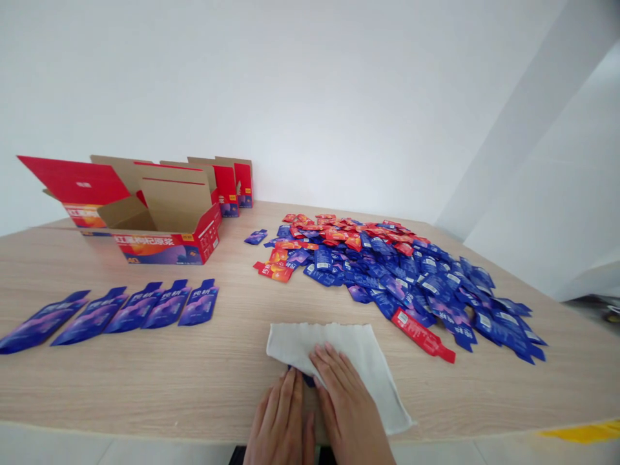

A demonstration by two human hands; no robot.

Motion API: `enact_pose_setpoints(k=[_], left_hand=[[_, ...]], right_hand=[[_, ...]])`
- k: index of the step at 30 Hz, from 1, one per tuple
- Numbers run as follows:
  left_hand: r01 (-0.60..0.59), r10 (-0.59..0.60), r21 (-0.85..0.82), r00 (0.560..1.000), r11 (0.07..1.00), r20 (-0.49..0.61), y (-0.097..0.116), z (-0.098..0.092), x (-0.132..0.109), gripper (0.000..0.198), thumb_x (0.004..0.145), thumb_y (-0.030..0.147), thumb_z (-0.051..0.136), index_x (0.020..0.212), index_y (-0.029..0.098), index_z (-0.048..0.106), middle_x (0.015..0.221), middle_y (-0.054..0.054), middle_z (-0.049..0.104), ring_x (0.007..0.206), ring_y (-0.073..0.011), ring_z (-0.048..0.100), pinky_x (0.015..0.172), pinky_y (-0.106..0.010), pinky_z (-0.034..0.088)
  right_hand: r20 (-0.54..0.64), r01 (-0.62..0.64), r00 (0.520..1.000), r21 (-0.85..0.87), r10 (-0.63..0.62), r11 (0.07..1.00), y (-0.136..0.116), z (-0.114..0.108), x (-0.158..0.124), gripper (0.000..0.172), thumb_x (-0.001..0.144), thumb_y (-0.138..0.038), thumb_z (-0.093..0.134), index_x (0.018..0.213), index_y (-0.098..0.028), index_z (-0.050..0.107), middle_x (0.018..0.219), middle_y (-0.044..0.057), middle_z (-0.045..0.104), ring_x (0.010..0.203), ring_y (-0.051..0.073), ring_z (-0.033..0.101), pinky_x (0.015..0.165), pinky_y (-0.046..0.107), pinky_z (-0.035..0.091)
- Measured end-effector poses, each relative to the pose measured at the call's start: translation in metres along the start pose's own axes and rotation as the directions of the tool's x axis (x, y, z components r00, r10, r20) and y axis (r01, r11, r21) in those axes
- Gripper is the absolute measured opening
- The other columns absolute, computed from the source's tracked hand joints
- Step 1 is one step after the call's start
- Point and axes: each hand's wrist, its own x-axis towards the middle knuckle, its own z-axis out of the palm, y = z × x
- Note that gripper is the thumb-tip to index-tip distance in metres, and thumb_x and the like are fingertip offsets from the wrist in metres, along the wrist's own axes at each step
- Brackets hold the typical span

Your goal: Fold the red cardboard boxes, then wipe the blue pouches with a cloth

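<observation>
Both my hands lie at the near edge of the wooden table (145, 381). My right hand (346, 403) rests flat, fingers stretched out, on a white cloth (358, 352). My left hand (281, 420) lies flat beside it, fingertips at the cloth's near left edge. A small dark blue bit, seemingly a pouch, peeks out from under the cloth (296, 371) between my fingertips. Neither hand grips anything.
A big heap of blue and red pouches (397, 274) covers the right side. A row of several blue pouches (116, 311) lies at the left. An open red cardboard box (165, 223) stands behind them, more boxes (232, 184) by the white wall. One stray red pouch (422, 334) lies near the cloth.
</observation>
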Motion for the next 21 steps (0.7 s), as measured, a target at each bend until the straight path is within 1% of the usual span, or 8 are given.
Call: enact_pose_setpoints(k=[3, 5, 9, 11, 13, 16, 18, 21], left_hand=[[0.001, -0.001, 0.019, 1.0, 1.0, 0.011, -0.002, -0.005, 0.0, 0.044, 0.097, 0.026, 0.05, 0.135, 0.009, 0.065, 0.137, -0.009, 0.071, 0.124, -0.0204, 0.063, 0.102, -0.033, 0.046], [-0.005, 0.004, 0.026, 1.0, 1.0, 0.012, -0.003, -0.006, 0.001, 0.044, 0.098, 0.028, 0.05, 0.135, 0.009, 0.065, 0.138, -0.009, 0.07, 0.125, -0.0209, 0.062, 0.102, -0.034, 0.046], [-0.035, 0.035, 0.044, 0.999, 0.998, -0.01, -0.003, -0.002, 0.001, 0.043, 0.098, 0.029, 0.05, 0.131, 0.009, 0.067, 0.135, -0.009, 0.072, 0.124, -0.0214, 0.061, 0.103, -0.034, 0.046], [-0.041, 0.041, 0.037, 0.999, 0.998, -0.007, 0.0, 0.003, -0.002, 0.042, 0.097, 0.03, 0.05, 0.13, 0.011, 0.068, 0.134, -0.009, 0.072, 0.125, -0.0218, 0.061, 0.104, -0.034, 0.045], [-0.003, 0.004, 0.008, 1.0, 1.0, -0.007, 0.002, 0.007, -0.005, 0.039, 0.097, 0.031, 0.05, 0.125, 0.014, 0.071, 0.127, -0.009, 0.074, 0.122, -0.0228, 0.061, 0.104, -0.036, 0.045], [0.037, -0.037, -0.025, 0.999, 0.999, 0.02, 0.003, 0.008, -0.008, 0.037, 0.097, 0.032, 0.05, 0.122, 0.016, 0.072, 0.123, -0.009, 0.075, 0.12, -0.0236, 0.062, 0.104, -0.037, 0.046], [-0.006, 0.006, -0.002, 0.999, 1.0, 0.036, 0.001, 0.005, -0.007, 0.04, 0.096, 0.03, 0.052, 0.128, 0.012, 0.069, 0.131, -0.01, 0.072, 0.123, -0.0224, 0.061, 0.104, -0.035, 0.046], [-0.042, 0.041, 0.041, 0.999, 0.998, 0.021, -0.002, 0.0, -0.001, 0.043, 0.096, 0.028, 0.052, 0.132, 0.009, 0.066, 0.136, -0.01, 0.071, 0.124, -0.0216, 0.061, 0.103, -0.033, 0.045]], right_hand=[[0.018, -0.061, 0.998, -0.053, 0.062, 0.997, 0.016, -0.006, -0.01, 0.047, 0.105, -0.018, 0.045, 0.151, -0.017, 0.056, 0.154, 0.007, 0.058, 0.142, 0.025, 0.057, 0.114, 0.046, 0.055], [0.005, -0.165, 0.986, -0.093, 0.166, 0.982, 0.032, -0.014, -0.018, 0.045, 0.107, -0.022, 0.044, 0.149, -0.015, 0.058, 0.152, 0.01, 0.06, 0.139, 0.028, 0.059, 0.113, 0.049, 0.055], [-0.106, -0.39, 0.919, -0.106, 0.379, 0.915, 0.042, -0.022, -0.023, 0.045, 0.109, -0.032, 0.042, 0.144, -0.012, 0.063, 0.145, 0.016, 0.066, 0.134, 0.033, 0.063, 0.11, 0.055, 0.057], [-0.122, -0.311, 0.945, -0.056, 0.303, 0.949, 0.028, -0.013, -0.017, 0.044, 0.109, -0.029, 0.042, 0.147, -0.016, 0.061, 0.148, 0.012, 0.064, 0.139, 0.03, 0.06, 0.111, 0.05, 0.057], [-0.109, -0.124, 0.986, 0.006, 0.124, 0.992, 0.008, 0.001, -0.009, 0.047, 0.107, -0.02, 0.04, 0.151, -0.021, 0.056, 0.152, 0.006, 0.061, 0.143, 0.023, 0.055, 0.113, 0.043, 0.055], [-0.087, 0.019, 0.996, 0.042, -0.016, 0.999, -0.002, 0.016, -0.004, 0.051, 0.104, -0.011, 0.042, 0.152, -0.022, 0.055, 0.152, 0.005, 0.062, 0.143, 0.019, 0.056, 0.116, 0.038, 0.052], [-0.077, -0.032, 0.997, 0.005, 0.032, 0.999, 0.012, 0.012, -0.011, 0.049, 0.104, -0.014, 0.045, 0.151, -0.021, 0.057, 0.152, 0.007, 0.062, 0.141, 0.022, 0.058, 0.116, 0.04, 0.052], [-0.081, -0.258, 0.965, -0.089, 0.251, 0.962, 0.045, -0.009, -0.025, 0.044, 0.107, -0.027, 0.044, 0.145, -0.016, 0.062, 0.147, 0.013, 0.065, 0.135, 0.03, 0.063, 0.112, 0.051, 0.055]])
